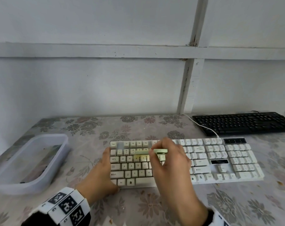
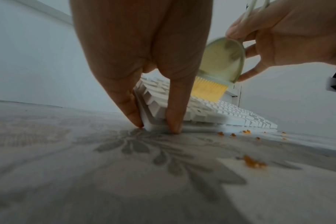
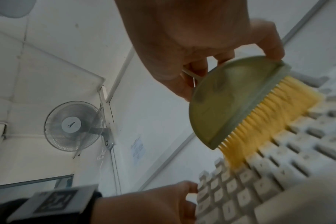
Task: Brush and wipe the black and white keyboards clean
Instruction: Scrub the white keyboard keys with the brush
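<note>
Seen only from the left wrist: orange crumbs (image 2: 252, 162) scattered on the flowered worktop (image 2: 86, 174) just in front of the white keyboard (image 2: 230, 112). Seen only from the right wrist: a wall fan (image 3: 73, 125) up on the white wall. Seen only from the head: the black keyboard (image 1: 242, 123) at the far right of the worktop, well apart from both hands, and a translucent tub (image 1: 29, 160) at the left.

Left hand (image 1: 99, 172) at the white keyboard's left end, fingers (image 2: 173, 106) straight, their tips down on the worktop and against the keyboard's near-left corner. Right hand (image 1: 169, 162) over the letter keys, thumb and fingers (image 3: 270, 40) pinched narrow round the pale green brush (image 3: 226, 103) at its rounded back. Yellow bristles (image 3: 263, 125) pointing down, tips touching the keys near the upper letter rows; blurred in all views.

White cable (image 1: 202, 126) running from the white keyboard's rear edge back toward the wall, passing just beside the black keyboard's left end. Middle keys hidden under the right hand in the head view.
</note>
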`<action>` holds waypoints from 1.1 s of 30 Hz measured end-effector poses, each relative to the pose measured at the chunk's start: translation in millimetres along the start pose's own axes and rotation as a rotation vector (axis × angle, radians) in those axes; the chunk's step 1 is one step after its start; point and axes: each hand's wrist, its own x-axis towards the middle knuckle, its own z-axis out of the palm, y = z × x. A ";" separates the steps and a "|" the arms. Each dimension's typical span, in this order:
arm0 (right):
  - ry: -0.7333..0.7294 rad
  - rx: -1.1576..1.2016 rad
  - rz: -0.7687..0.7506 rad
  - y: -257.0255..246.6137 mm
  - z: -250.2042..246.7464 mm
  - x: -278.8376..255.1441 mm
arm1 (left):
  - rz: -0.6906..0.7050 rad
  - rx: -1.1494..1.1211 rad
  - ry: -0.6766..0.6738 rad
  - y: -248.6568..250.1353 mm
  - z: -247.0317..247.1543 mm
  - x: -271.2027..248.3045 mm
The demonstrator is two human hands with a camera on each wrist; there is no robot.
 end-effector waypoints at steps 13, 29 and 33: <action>0.041 0.174 0.001 40.4 -21.4 1.6 | 0.045 -0.093 -0.009 5.3 -2.6 -5.0; 0.075 0.223 0.025 44.9 -38.8 1.5 | 0.030 -0.113 -0.026 10.1 -4.2 -7.8; -0.046 0.303 0.023 37.4 -27.1 -3.5 | 0.038 -0.115 -0.019 11.9 -4.2 -7.8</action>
